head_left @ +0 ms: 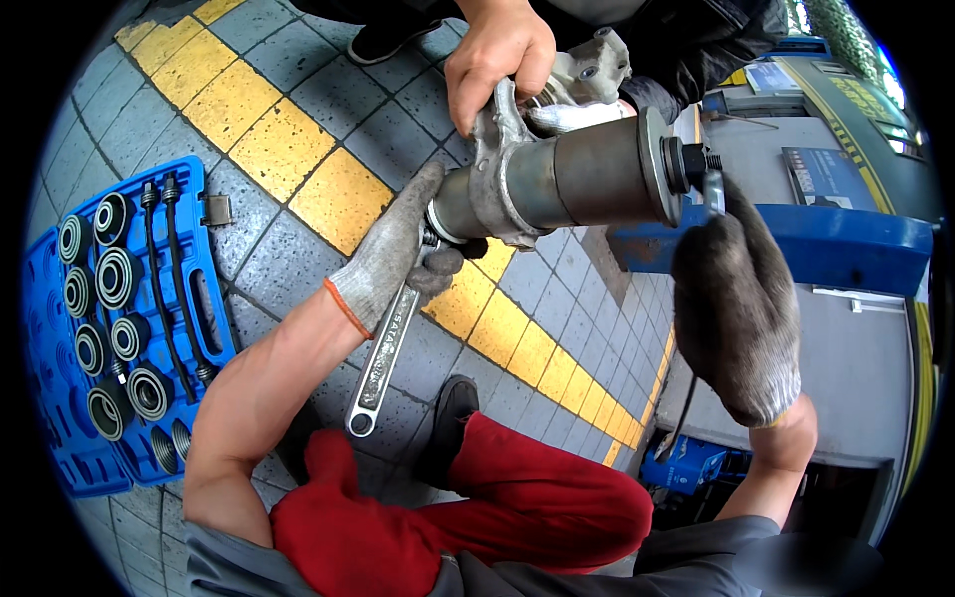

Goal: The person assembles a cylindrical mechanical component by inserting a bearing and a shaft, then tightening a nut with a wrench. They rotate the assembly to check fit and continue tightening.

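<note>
Plainly, the steel cylinder (pixel 602 177) — tilted — lies between left grip (pixel 396 247) and right grip (pixel 741 303).

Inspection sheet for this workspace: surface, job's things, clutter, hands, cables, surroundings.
Surface: grey tiled floor with yellow tile band.
Job's things: steel cylinder in the ring of a metal casting; silver wrench near its left end, dark nut at right.
Clutter: open blue case holding ring-shaped adapters and dark rods.
Hands: both gloved; left hand against the cylinder's left end; right hand gripping a second wrench-like tool by the nut.
Cables: nothing seen.
Surroundings: co-worker's hand on the casting; blue beam at right.
</note>
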`<state>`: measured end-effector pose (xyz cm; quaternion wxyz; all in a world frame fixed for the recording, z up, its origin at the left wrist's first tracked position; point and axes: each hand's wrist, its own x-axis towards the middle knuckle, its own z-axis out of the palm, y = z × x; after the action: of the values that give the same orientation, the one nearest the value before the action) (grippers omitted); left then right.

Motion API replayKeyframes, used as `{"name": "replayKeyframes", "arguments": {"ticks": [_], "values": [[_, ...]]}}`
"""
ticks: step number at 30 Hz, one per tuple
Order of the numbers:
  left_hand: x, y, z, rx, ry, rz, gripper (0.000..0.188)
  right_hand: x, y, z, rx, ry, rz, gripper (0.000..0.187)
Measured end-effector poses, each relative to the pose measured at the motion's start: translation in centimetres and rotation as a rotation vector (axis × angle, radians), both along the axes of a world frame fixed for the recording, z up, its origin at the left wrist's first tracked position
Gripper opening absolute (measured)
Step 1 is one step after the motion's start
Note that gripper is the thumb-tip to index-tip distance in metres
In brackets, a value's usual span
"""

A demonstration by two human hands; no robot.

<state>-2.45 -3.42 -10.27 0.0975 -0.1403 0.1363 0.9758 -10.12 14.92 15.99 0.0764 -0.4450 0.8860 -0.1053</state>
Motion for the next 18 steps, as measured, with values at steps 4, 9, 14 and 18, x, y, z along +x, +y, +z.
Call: {"name": "replayKeyframes", "arguments": {"ticks": [4,9,14,18], "values": [[-1.8,1.9,0.5,0.095,0.102,-0.019,0.062,0.4,-1.6,3.2,-0.054,-0.136,-0.094,0.057],[-1.3,0.6,-0.8,0.138,0.112,-0.064,0.066,-5.7,-1.4,2.6,0.080,0.098,0.318,0.072],[-1.1,0.1,-1.3,0.232,0.210,-0.119,0.070,-7.7,-2.9,3.0,0.053,-0.310,0.317,0.061],[-2.8,2.2,-0.7,0.307,0.171,-0.158,0.072,-8.2,-1.4,3.5,-0.002,-0.324,0.454,0.063]]}}
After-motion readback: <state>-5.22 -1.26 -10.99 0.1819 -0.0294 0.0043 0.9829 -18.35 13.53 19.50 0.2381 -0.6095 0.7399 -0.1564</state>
